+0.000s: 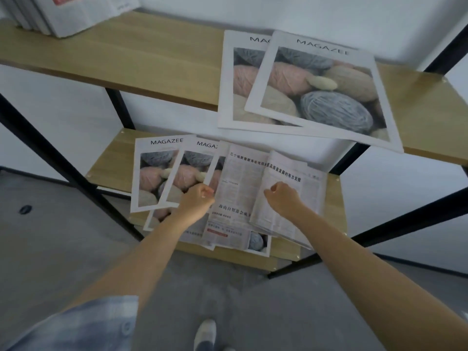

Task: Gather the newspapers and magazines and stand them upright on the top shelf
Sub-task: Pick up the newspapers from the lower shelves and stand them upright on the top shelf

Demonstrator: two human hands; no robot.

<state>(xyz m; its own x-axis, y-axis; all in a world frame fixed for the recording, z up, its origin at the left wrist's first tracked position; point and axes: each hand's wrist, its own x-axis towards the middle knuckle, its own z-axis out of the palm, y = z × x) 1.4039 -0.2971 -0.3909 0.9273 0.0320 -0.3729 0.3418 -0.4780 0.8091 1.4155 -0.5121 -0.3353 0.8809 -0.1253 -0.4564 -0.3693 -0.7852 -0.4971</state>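
Observation:
Several "MAGAZEE" magazines (154,173) with yarn-ball covers and two newspapers lie fanned out on the lower shelf (334,198). My left hand (198,198) is curled on the left edge of the flat newspaper (238,178). Fingers closed, my right hand (285,196) grips the left edge of the folded newspaper (304,193) lying on top. Two more magazines (319,84) lie flat and overlapping on the upper shelf (126,59), hanging over its front edge. A stack of papers (63,13) stands at that shelf's far left.
Black metal legs (119,107) frame the wooden shelves against a white wall. Grey floor (63,249) lies below, with my shoe (206,330) under the shelf front and a small dark object (25,209) on the floor at left.

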